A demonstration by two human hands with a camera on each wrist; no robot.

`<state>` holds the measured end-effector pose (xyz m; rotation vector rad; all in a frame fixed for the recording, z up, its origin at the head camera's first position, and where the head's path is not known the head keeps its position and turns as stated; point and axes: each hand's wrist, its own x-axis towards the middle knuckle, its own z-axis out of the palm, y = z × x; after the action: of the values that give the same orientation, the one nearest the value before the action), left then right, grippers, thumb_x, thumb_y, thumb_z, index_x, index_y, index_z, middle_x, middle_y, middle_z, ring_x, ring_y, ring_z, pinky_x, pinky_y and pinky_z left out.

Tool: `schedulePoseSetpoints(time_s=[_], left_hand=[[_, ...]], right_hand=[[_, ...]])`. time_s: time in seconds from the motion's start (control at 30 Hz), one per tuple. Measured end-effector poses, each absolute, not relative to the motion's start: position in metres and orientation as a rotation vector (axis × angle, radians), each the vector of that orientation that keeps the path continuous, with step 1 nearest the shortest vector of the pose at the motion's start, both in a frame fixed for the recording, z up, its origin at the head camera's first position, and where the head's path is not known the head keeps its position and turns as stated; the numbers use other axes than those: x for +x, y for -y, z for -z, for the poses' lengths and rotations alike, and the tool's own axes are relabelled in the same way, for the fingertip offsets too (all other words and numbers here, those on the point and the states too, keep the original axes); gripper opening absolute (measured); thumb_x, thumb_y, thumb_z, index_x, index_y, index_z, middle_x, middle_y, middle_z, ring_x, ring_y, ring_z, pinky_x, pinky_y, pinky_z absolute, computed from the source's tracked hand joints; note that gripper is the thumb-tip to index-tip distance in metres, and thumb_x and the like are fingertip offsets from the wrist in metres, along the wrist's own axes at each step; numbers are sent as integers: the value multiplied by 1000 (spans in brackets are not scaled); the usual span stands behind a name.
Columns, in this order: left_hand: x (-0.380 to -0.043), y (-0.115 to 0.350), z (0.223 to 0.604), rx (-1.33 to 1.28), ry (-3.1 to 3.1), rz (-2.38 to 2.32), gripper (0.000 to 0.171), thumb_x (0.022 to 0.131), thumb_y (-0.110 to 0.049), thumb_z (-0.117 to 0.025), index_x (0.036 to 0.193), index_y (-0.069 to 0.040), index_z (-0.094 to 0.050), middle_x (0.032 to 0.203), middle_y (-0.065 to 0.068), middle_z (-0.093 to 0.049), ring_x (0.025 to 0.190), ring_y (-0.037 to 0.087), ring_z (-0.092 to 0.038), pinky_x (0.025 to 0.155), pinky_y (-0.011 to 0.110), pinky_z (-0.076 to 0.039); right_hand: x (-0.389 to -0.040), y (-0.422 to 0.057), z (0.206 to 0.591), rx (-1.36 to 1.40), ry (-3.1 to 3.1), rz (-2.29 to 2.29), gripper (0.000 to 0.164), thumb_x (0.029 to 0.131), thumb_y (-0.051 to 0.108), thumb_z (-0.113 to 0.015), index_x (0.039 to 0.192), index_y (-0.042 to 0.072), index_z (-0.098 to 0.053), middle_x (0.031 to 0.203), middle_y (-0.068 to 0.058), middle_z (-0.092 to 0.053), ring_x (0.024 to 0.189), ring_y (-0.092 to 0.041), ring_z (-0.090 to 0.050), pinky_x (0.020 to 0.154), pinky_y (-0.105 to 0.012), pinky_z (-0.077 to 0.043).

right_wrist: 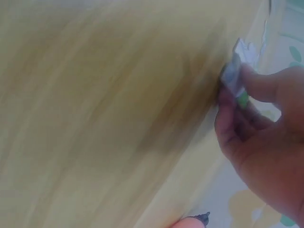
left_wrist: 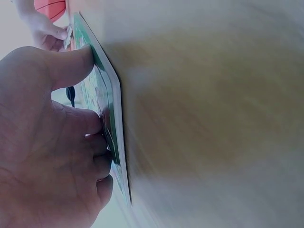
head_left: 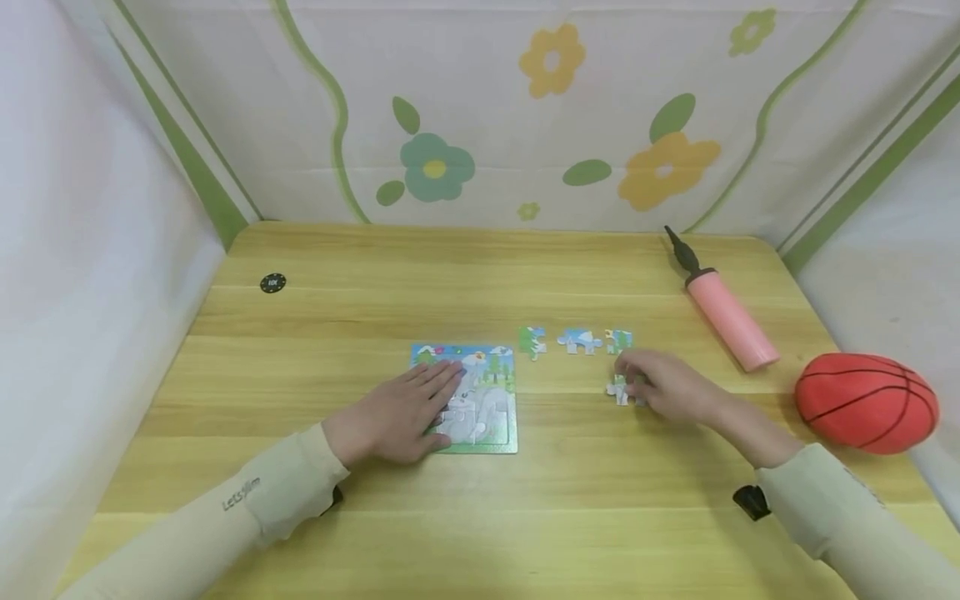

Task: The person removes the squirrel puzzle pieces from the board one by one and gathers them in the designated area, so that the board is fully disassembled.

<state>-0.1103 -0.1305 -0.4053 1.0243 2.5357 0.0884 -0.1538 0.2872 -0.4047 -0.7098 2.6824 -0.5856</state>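
Observation:
My left hand (head_left: 405, 410) lies with straight fingers across the left part of a square jigsaw puzzle (head_left: 491, 417). The puzzle shows a grey animal among green trees, partly hidden under that hand. In the left wrist view the thumb and fingertips rest on the puzzle's face near its edge. To the right, my right hand (head_left: 671, 387) pinches a small puzzle piece (right_wrist: 232, 78) between thumb and fingers, low over the table. Another grey and green puzzle piece (head_left: 619, 392) lies right by the fingertips. Beyond them, a row of loose pieces (head_left: 579, 340) lies on the wood.
A pink hand pump (head_left: 731, 321) with a black nozzle lies at the back right. Nearer, a red ball (head_left: 866, 402) with black basketball lines sits by the table's right edge. A round black chip (head_left: 273, 283) lies at the back left. Printed curtains surround the wooden table (head_left: 450, 275).

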Motion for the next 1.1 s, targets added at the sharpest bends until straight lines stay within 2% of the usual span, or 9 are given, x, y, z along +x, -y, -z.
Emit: schedulePoseSetpoints(time_s=[0.2, 0.3, 0.7, 0.8, 0.93, 1.1], left_hand=[[-111, 130, 404, 1031, -2536, -93, 85, 105, -49, -53, 165, 1, -19, 176, 16, -14, 165, 33, -14, 136, 51, -18], [-111, 130, 403, 1033, -2538, -89, 85, 104, -49, -53, 165, 1, -19, 176, 16, -14, 165, 33, -15, 136, 51, -18], [-113, 129, 400, 1060, -2553, -54, 86, 104, -51, -53, 165, 0, -21, 176, 16, -15, 165, 33, -16, 137, 50, -17], [-114, 128, 400, 1069, -2563, -28, 86, 104, -52, -53, 164, 0, -22, 175, 16, -17, 165, 33, -17, 137, 49, -16], [-113, 127, 400, 1042, -2558, -30, 87, 104, -56, -51, 164, -1, -22, 176, 15, -17, 165, 32, -16, 137, 48, -14], [-111, 130, 402, 1002, -2568, -125, 88, 104, -56, -48, 165, 1, -18, 176, 17, -13, 165, 32, -13, 138, 49, -11]], right_hand=[[-156, -283, 402, -800, -2762, 468, 19, 93, 5, -72, 112, 6, -71, 105, -10, -71, 99, -28, -69, 87, -50, -61], [-156, -281, 400, -804, -2769, 456, 19, 91, 4, -73, 110, 5, -72, 105, -11, -71, 101, -32, -68, 90, -53, -60], [-152, -279, 401, -796, -2865, 380, 19, 87, 6, -79, 106, 8, -74, 98, -7, -72, 101, -34, -68, 90, -57, -58], [-150, -273, 400, -818, -2920, 386, 21, 88, 6, -78, 109, 4, -73, 98, -8, -73, 97, -31, -69, 87, -53, -60], [-149, -246, 397, -888, -2966, 513, 21, 93, 4, -71, 113, -1, -72, 98, -12, -75, 90, -25, -70, 80, -45, -62], [-146, -192, 391, -993, -2952, 587, 23, 97, 9, -68, 118, -1, -71, 108, -13, -75, 101, -27, -70, 89, -45, -63]])
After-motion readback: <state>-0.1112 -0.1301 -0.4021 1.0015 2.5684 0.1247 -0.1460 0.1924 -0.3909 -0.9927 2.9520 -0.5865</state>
